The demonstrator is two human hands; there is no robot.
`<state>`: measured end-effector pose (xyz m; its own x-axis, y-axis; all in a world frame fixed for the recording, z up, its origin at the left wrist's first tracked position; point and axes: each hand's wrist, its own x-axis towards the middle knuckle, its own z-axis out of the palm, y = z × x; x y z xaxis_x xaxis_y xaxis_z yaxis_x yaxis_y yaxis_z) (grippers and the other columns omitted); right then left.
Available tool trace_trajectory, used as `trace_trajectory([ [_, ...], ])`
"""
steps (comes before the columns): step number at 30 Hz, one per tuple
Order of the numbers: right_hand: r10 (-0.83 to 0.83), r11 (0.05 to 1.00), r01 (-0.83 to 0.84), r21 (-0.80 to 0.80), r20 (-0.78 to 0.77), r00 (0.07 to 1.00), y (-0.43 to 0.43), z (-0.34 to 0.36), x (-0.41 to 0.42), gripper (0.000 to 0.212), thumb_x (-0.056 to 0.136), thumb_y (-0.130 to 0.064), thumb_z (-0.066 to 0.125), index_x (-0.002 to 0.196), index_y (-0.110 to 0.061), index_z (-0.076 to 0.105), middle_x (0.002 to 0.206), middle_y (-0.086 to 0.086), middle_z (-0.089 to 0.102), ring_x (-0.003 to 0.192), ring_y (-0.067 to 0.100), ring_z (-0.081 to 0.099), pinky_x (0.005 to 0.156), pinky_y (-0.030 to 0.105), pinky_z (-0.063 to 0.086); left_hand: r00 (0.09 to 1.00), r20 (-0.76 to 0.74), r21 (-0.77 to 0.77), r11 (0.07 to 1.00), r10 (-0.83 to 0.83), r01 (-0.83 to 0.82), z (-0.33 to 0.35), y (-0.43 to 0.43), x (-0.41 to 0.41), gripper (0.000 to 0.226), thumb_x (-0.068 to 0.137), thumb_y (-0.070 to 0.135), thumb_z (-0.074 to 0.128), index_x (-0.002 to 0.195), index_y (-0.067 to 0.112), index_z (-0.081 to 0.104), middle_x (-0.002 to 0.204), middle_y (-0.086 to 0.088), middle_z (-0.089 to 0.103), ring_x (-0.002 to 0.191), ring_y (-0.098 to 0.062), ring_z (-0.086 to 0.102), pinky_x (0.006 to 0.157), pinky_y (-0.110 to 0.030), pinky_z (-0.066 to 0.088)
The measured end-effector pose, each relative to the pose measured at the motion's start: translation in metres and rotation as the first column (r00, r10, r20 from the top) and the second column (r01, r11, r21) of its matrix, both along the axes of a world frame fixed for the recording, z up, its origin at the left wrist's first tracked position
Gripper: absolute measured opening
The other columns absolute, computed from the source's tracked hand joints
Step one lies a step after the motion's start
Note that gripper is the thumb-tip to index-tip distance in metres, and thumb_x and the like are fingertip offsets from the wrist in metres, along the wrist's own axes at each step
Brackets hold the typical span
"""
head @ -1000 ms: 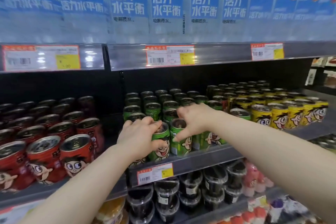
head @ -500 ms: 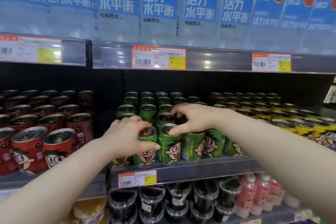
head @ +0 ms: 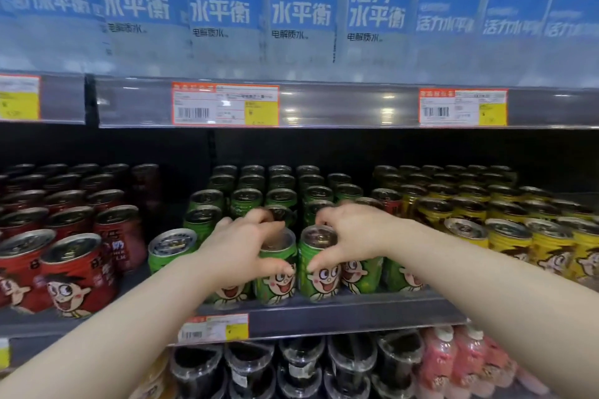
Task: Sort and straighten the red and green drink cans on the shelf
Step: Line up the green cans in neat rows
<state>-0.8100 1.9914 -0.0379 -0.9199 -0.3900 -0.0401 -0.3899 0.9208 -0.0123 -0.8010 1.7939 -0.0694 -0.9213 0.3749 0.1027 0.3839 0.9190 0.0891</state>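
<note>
Green cartoon-face cans stand in rows at the middle of the shelf (head: 324, 317). My left hand (head: 240, 249) grips the top of one front-row green can (head: 275, 282). My right hand (head: 353, 233) grips the top of the green can right beside it (head: 321, 278). Both cans stand upright with faces forward, almost touching. Another green can (head: 171, 249) stands at the left end of the front row. Red cans (head: 77, 275) fill the shelf's left part. A single red can (head: 389, 201) sits among the cans to the right of the green block.
Yellow cans (head: 534, 246) fill the right of the shelf. Blue-labelled bottles (head: 223, 3) line the shelf above, with price tags (head: 225, 104) on its edge. Below are dark lidded cups (head: 301, 366) and pink bottles (head: 466, 359).
The view has tilted up and shifted. Both hands stay on the same two front green cans, which now stand closer together with their faces forward.
</note>
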Motion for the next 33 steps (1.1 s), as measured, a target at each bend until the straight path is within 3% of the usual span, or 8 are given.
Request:
trace_trajectory([
  [5, 0.004, 0.977, 0.0, -0.214, 0.017, 1.0, 0.041, 0.034, -0.005, 0.064, 0.077, -0.06, 0.061, 0.132, -0.031, 0.046, 0.132, -0.006, 0.051, 0.115, 0.011, 0.049, 0.096, 0.025, 0.041, 0.998, -0.03, -0.033, 0.998, 0.052, -0.053, 0.007, 0.006, 0.0, 0.087, 0.069, 0.075, 0.051, 0.143, 0.035, 0.027, 0.147, 0.0, 0.029, 0.135, -0.024, 0.025, 0.11, -0.039, 0.022],
  [10, -0.036, 0.999, 0.036, 0.004, 0.156, 0.987, 0.06, 0.024, 0.001, 0.081, 0.073, -0.055, 0.07, 0.141, -0.029, 0.036, 0.144, -0.005, 0.042, 0.126, 0.014, 0.044, 0.097, 0.022, 0.035, 0.997, -0.077, -0.062, 0.998, -0.018, 0.013, 0.008, 0.036, 0.001, 0.093, 0.071, 0.076, 0.048, 0.146, 0.031, 0.019, 0.151, 0.0, 0.025, 0.137, -0.024, 0.021, 0.111, -0.039, 0.02],
  [15, -0.075, 0.995, 0.078, -0.059, 0.049, 0.996, 0.061, 0.0, -0.002, 0.086, 0.067, -0.059, 0.072, 0.139, -0.029, 0.036, 0.142, -0.004, 0.044, 0.126, 0.016, 0.044, 0.103, 0.03, 0.041, 0.993, -0.014, -0.067, 0.991, -0.117, 0.116, 0.0, 0.047, -0.006, 0.08, 0.081, 0.067, 0.044, 0.147, 0.03, 0.019, 0.15, 0.006, 0.03, 0.136, -0.017, 0.027, 0.113, -0.039, 0.018],
  [22, -0.061, 0.998, 0.064, -0.014, 0.134, 0.989, 0.06, 0.012, -0.004, 0.082, 0.07, -0.066, 0.064, 0.139, -0.031, 0.038, 0.142, -0.006, 0.044, 0.124, 0.014, 0.046, 0.102, 0.029, 0.041, 0.988, -0.019, -0.064, 0.986, -0.153, 0.152, 0.0, 0.045, -0.01, 0.074, 0.084, 0.063, 0.044, 0.146, 0.032, 0.02, 0.151, 0.007, 0.029, 0.138, -0.016, 0.026, 0.112, -0.039, 0.018],
  [25, -0.029, 0.995, 0.036, -0.095, 0.076, 0.997, 0.049, 0.024, -0.014, 0.059, 0.083, -0.062, 0.051, 0.132, -0.029, 0.048, 0.125, -0.007, 0.052, 0.116, 0.011, 0.05, 0.097, 0.024, 0.04, 0.989, -0.041, 0.15, 0.977, -0.146, 0.15, 0.007, 0.036, -0.012, 0.066, 0.086, 0.057, 0.046, 0.144, 0.028, 0.03, 0.148, 0.001, 0.034, 0.136, -0.018, 0.031, 0.114, -0.035, 0.024],
  [27, -0.008, 0.982, 0.004, -0.19, -0.019, 1.0, 0.035, 0.027, -0.026, 0.042, 0.088, -0.053, 0.052, 0.121, -0.029, 0.058, 0.11, -0.008, 0.053, 0.107, 0.012, 0.052, 0.092, 0.025, 0.042, 0.991, -0.117, 0.307, 0.947, -0.066, 0.1, 0.015, 0.018, -0.019, 0.056, 0.088, 0.051, 0.047, 0.138, 0.025, 0.042, 0.143, -0.002, 0.042, 0.132, -0.018, 0.039, 0.111, -0.031, 0.03],
  [29, 0.018, 0.971, -0.029, -0.237, -0.048, 0.999, 0.016, 0.026, -0.039, 0.034, 0.088, -0.044, 0.058, 0.117, -0.027, 0.06, 0.106, -0.007, 0.055, 0.098, 0.011, 0.053, 0.088, 0.024, 0.044, 0.983, -0.148, 0.325, 0.944, 0.109, -0.056, 0.022, -0.012, -0.031, 0.048, 0.087, 0.048, 0.052, 0.13, 0.028, 0.05, 0.138, -0.002, 0.047, 0.127, -0.02, 0.045, 0.107, -0.034, 0.036],
  [33, 0.063, 0.972, -0.063, -0.228, -0.008, 0.998, -0.031, 0.021, -0.056, 0.048, 0.084, -0.046, 0.062, 0.127, -0.024, 0.055, 0.12, -0.003, 0.059, 0.103, 0.014, 0.056, 0.086, 0.022, 0.044, 0.889, 0.045, 0.26, 0.853, 0.456, -0.452, 0.032, -0.069, -0.042, 0.055, 0.076, 0.057, 0.062, 0.123, 0.028, 0.057, 0.129, -0.002, 0.058, 0.115, -0.024, 0.056, 0.095, -0.033, 0.047],
])
